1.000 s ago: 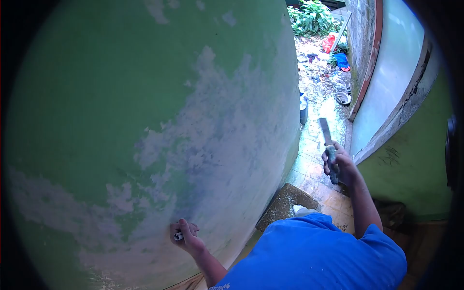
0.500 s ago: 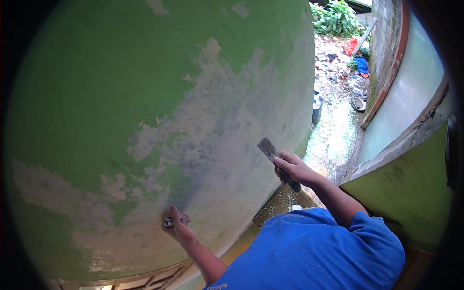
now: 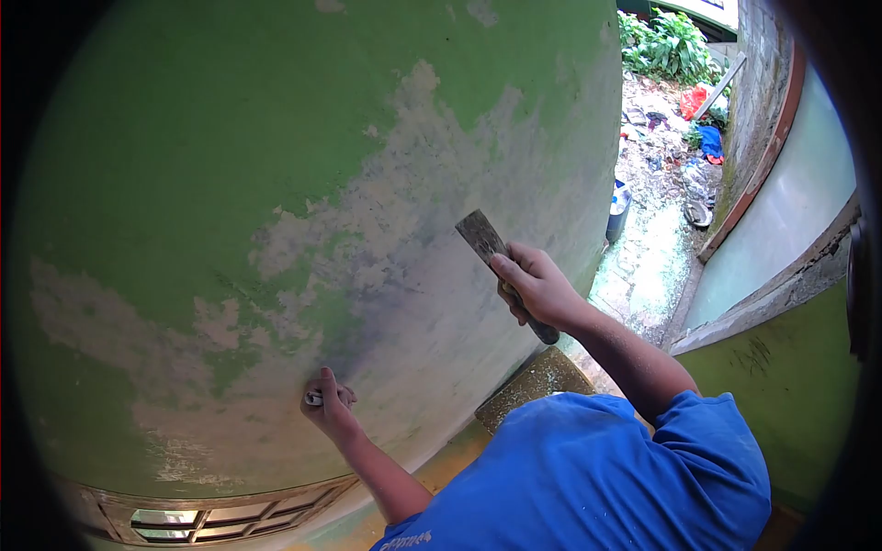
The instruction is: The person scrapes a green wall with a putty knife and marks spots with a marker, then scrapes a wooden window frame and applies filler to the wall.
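Observation:
In my right hand (image 3: 542,285) is a scraper (image 3: 482,236), its flat, stained blade pointing up and left in front of the wall. The dark end of its handle sticks out below my fingers. Whether the blade touches the wall is hard to tell. My left hand (image 3: 331,409) is closed beside the lower part of the wall, around a small whitish thing that I cannot make out. The green wall (image 3: 202,138) has a broad, pale patch (image 3: 413,184) with ragged edges where the paint is gone.
A speckled, brownish block or board (image 3: 537,381) lies at the wall's foot. A wooden window frame (image 3: 230,514) runs along the bottom left. Beyond the wall's edge are a bucket (image 3: 618,213), a littered path (image 3: 648,275) and green plants (image 3: 675,46).
My right hand and the scraper have moved up and left across the view. My left hand sits slightly higher and further left, while the whole view has shifted a little.

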